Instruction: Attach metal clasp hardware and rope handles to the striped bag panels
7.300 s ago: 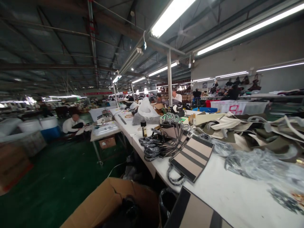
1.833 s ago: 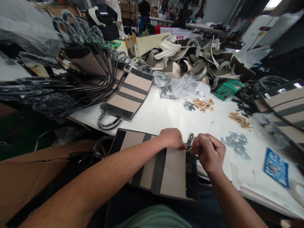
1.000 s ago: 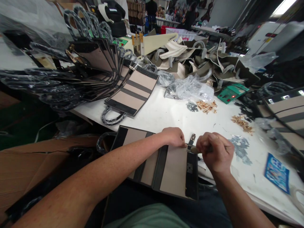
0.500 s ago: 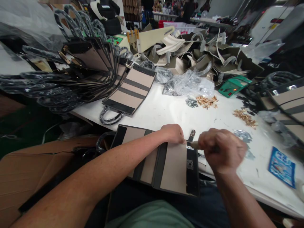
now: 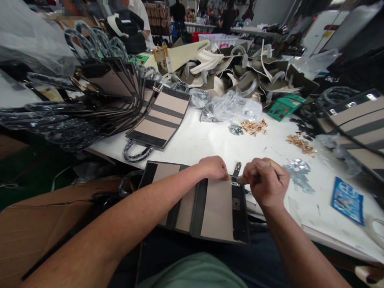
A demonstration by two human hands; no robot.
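A flat, unassembled bag panel [image 5: 217,212] with beige lining and dark bands lies across my lap and the table edge. Along its right side runs a black strip carrying a small metal plate [image 5: 235,183] and a square metal fitting [image 5: 236,204]. My left hand [image 5: 214,167] is closed, its fingertips down beside the metal plate; whatever they pinch is hidden. My right hand [image 5: 268,180] is closed around a pale-handled tool [image 5: 241,180], whose end points at the plate. Just beyond, a dark tab with metal studs [image 5: 238,167] sticks out from the panel.
Stacked bag panels [image 5: 117,88] with wrapped handles stand left, beside another flat panel [image 5: 160,116]. Gold-coloured fasteners [image 5: 254,127], metal pieces [image 5: 298,174], a green box [image 5: 285,107] and a blue packet [image 5: 348,200] lie on the table [image 5: 210,140]. A cardboard box [image 5: 60,224] sits lower left.
My right hand has moved slightly left and its blur has lessened, with the tool still at the metal plate. My left hand stays in nearly the same place. The view has shifted a little.
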